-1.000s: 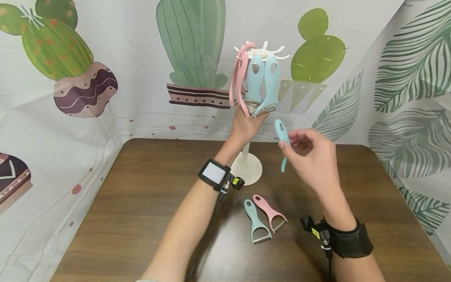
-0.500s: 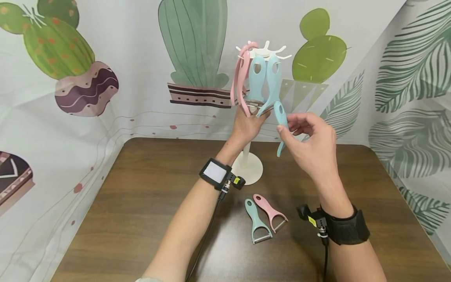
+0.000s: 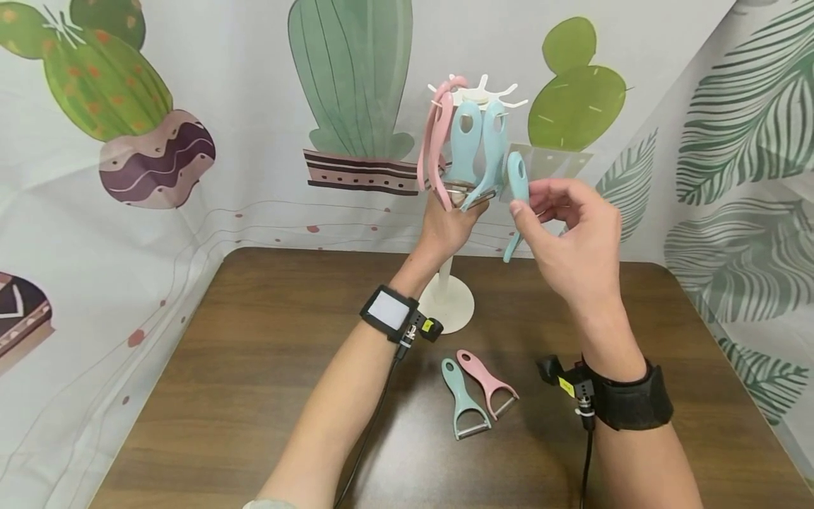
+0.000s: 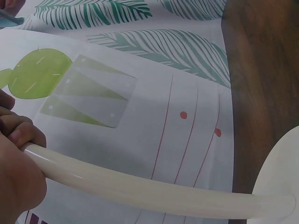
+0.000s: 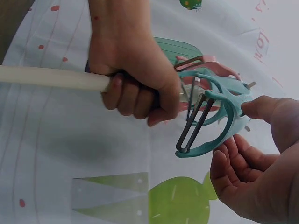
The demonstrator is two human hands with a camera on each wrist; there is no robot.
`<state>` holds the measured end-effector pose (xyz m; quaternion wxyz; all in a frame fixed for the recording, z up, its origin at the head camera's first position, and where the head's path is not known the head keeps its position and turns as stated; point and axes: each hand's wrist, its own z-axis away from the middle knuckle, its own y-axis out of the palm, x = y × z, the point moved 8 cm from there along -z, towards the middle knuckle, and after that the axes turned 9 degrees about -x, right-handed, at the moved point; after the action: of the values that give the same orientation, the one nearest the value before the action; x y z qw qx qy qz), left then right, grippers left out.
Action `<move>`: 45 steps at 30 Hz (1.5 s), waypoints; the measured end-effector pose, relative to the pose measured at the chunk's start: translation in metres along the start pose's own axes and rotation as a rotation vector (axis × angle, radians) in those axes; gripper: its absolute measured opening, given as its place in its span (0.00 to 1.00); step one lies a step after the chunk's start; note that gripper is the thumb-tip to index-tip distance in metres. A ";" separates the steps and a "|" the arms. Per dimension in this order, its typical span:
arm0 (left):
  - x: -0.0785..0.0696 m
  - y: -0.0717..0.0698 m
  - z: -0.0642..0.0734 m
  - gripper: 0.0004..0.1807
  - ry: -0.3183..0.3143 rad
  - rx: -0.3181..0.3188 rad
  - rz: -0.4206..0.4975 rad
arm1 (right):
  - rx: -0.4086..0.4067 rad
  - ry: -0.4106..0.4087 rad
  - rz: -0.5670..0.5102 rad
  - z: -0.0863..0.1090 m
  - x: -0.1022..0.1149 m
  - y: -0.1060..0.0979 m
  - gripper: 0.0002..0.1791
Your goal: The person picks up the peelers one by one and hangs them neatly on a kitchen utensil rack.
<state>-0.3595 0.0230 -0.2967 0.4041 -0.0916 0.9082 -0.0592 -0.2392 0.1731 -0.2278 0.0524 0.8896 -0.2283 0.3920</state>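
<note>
My left hand (image 3: 448, 225) grips the pole of a cream-white stand (image 4: 117, 182) just below its ring of hooks; in the right wrist view the left fingers (image 5: 128, 95) curl round that pole. A light blue peeler (image 3: 518, 175) is pinched between thumb and fingers of my right hand (image 3: 575, 233), handle up and blade end down. It stands just right of the hanging peelers, apart from the hooks. Pink peelers (image 3: 440, 145) hang at the rack's left, with a blue peeler (image 3: 466, 145) and another blue peeler (image 3: 494, 145) on the front hooks.
On the wooden table (image 3: 267, 339) lie a green peeler (image 3: 454, 382) and a pink peeler (image 3: 478, 369), side by side in front of the stand's round base (image 3: 454, 311). Bare hooks (image 3: 509, 90) show at the rack's right. A cactus-print cloth (image 3: 242, 141) hangs behind.
My right hand has risen with the light blue peeler, bringing it up beside the hanging ones. The left hand keeps its grip on the pole.
</note>
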 end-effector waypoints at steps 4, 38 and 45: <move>0.002 0.001 0.001 0.30 -0.005 0.007 -0.035 | -0.024 -0.022 -0.011 -0.009 0.008 -0.001 0.11; 0.000 0.001 0.002 0.31 -0.026 0.012 0.002 | -0.059 0.081 0.022 -0.052 0.003 0.015 0.14; -0.001 0.000 0.002 0.32 -0.034 0.014 0.015 | -0.032 0.084 0.019 -0.051 0.001 0.020 0.13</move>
<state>-0.3578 0.0234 -0.2973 0.4204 -0.0831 0.9015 -0.0609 -0.2817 0.1688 -0.1940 0.0724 0.8692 -0.2407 0.4259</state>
